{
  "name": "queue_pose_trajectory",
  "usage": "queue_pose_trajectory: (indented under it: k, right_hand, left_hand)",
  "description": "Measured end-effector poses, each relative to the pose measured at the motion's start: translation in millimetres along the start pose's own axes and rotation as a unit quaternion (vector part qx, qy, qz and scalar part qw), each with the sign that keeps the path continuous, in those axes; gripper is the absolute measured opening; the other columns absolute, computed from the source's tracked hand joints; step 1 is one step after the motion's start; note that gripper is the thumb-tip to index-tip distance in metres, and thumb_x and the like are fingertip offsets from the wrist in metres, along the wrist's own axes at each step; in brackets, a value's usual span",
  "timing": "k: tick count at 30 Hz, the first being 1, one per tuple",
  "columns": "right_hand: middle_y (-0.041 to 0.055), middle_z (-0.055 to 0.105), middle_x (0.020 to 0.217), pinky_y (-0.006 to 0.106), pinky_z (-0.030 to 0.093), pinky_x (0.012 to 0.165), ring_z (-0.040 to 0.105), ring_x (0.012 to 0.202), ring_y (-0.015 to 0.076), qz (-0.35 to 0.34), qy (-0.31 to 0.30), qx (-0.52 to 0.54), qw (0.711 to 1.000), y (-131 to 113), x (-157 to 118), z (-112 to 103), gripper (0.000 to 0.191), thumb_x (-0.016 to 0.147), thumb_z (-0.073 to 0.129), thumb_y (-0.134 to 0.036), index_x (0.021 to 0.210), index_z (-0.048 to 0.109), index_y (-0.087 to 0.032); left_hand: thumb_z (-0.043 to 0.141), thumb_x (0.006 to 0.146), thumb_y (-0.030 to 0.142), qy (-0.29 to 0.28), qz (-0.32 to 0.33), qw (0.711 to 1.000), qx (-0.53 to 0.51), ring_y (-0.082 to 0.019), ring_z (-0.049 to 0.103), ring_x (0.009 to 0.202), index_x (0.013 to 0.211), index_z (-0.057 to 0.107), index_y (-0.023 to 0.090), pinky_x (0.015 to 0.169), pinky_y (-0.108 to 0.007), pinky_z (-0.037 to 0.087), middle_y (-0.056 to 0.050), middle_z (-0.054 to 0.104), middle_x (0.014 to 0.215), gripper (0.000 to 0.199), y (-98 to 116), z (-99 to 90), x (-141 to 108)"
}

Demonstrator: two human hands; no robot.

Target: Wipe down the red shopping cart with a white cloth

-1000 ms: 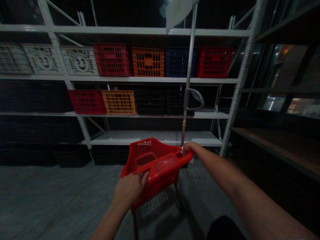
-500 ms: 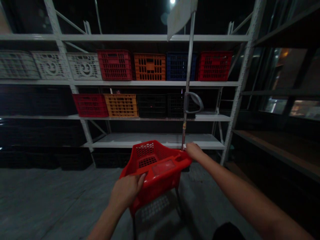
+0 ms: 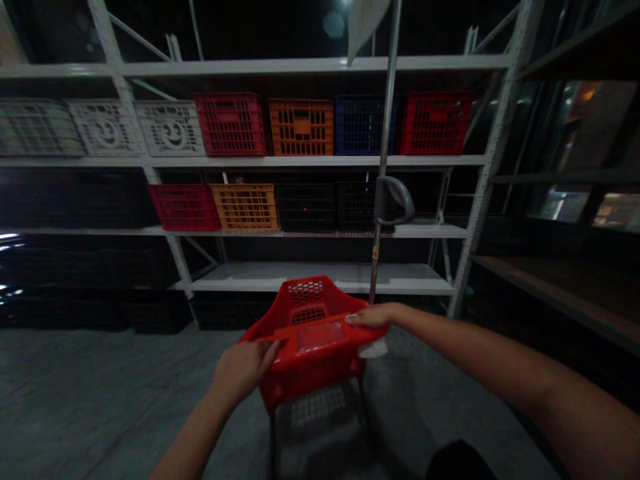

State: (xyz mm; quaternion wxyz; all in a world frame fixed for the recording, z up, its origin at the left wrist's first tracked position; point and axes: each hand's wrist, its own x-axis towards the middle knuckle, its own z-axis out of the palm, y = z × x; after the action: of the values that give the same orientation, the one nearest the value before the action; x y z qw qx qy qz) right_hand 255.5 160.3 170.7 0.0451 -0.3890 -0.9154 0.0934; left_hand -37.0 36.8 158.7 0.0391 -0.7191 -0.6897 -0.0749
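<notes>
Steadying the red plastic basket (image 3: pixel 320 337) from afar: my left hand (image 3: pixel 243 370) curls over its rim, my right hand (image 3: pixel 373 317) lies flat.

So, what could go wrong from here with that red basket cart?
The hands touch the red plastic basket cart only at its rim, left hand and right hand, so it might tip on its thin legs. The white scrap by the right hand could drop. The tall metal pole might catch the shelving.
</notes>
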Motion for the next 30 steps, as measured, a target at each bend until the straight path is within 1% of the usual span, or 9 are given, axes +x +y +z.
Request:
queue_pose_trajectory:
  k: [2,7,11,17,19,21,24,26,30]
  right_hand:
    - [0.0032,0.069,0.081,0.024,0.042,0.062,0.061,0.069,0.0152,-0.028,-0.030,-0.018,0.999,-2,-2,7,0.034,0.089,0.039,-0.035,0.084,0.070,-0.020]
    - [0.0095,0.068,0.078,0.028,0.041,0.062,0.062,0.072,0.0224,0.041,0.107,-0.123,0.986,-13,-19,19,0.039,0.087,0.037,-0.036,0.079,0.068,-0.016]
    - [0.0087,0.068,0.076,0.026,0.041,0.064,0.062,0.070,0.0201,0.102,0.195,-0.062,0.974,-18,-30,31,0.038,0.086,0.032,-0.026,0.076,0.067,-0.016]
    - [0.0062,0.067,0.090,0.028,0.041,0.080,0.059,0.084,0.0189,-0.129,0.237,0.017,0.963,-3,-61,52,0.032,0.086,0.034,-0.033,0.092,0.062,-0.020]
    - [0.0066,0.066,0.084,0.029,0.042,0.077,0.059,0.080,0.0192,-0.140,0.273,0.037,0.951,11,-73,48,0.030,0.083,0.037,-0.036,0.085,0.062,-0.019]
    - [0.0050,0.063,0.067,0.028,0.044,0.066,0.057,0.065,0.0185,-0.055,0.396,0.098,0.911,26,-82,34,0.030,0.081,0.039,-0.038,0.071,0.060,-0.018]
    - [0.0030,0.055,0.056,0.027,0.041,0.054,0.052,0.055,0.0172,0.113,0.610,0.182,0.763,40,-86,-9,0.036,0.083,0.032,-0.039,0.068,0.056,-0.016]
    - [0.0056,0.060,0.070,0.028,0.043,0.061,0.055,0.067,0.0185,0.137,0.673,0.195,0.700,41,-80,-44,0.039,0.085,0.028,-0.038,0.085,0.056,-0.012]
    - [0.0077,0.061,0.096,0.031,0.042,0.081,0.055,0.091,0.0186,-0.002,0.640,0.224,0.735,25,-40,-93,0.037,0.085,0.034,-0.039,0.106,0.051,-0.014]
  left_hand:
    - [0.017,0.086,0.052,-0.006,-0.001,1.000,-0.007,-0.021,0.063,0.081,0.098,0.065,0.024,0.071,-0.030,0.041,-0.008,0.070,0.083,0.058,-4,0.1,2]
    - [0.016,0.086,0.051,-0.008,0.023,1.000,-0.013,-0.020,0.062,0.085,0.097,0.066,0.025,0.076,-0.028,0.042,-0.006,0.070,0.089,0.058,-18,2.6,7]
    - [0.017,0.085,0.053,0.001,0.034,0.999,-0.020,-0.020,0.062,0.089,0.101,0.066,0.026,0.078,-0.026,0.041,-0.005,0.069,0.096,0.058,-28,3.3,10]
    - [0.016,0.085,0.052,0.003,0.023,1.000,-0.014,-0.019,0.062,0.087,0.101,0.067,0.029,0.075,-0.026,0.042,-0.003,0.070,0.094,0.058,-35,0.5,13]
    - [0.015,0.086,0.051,0.008,0.034,0.999,-0.013,-0.018,0.062,0.087,0.102,0.066,0.030,0.075,-0.025,0.042,-0.002,0.070,0.095,0.057,-36,0.5,14]
    - [0.015,0.086,0.050,0.012,0.050,0.999,-0.011,-0.018,0.062,0.086,0.103,0.066,0.030,0.075,-0.024,0.042,-0.001,0.070,0.094,0.057,-36,0.6,15]
    - [0.016,0.086,0.050,0.012,0.067,0.998,-0.014,-0.017,0.063,0.087,0.102,0.066,0.030,0.077,-0.023,0.042,-0.001,0.070,0.096,0.056,-35,0.9,16]
    - [0.016,0.086,0.051,0.012,0.076,0.997,-0.021,-0.017,0.063,0.088,0.102,0.066,0.030,0.078,-0.023,0.042,-0.001,0.070,0.097,0.056,-36,2.0,17]
    - [0.017,0.085,0.055,0.021,0.086,0.996,-0.033,-0.019,0.063,0.088,0.101,0.067,0.028,0.077,-0.026,0.043,-0.002,0.070,0.096,0.059,-42,7.1,20]
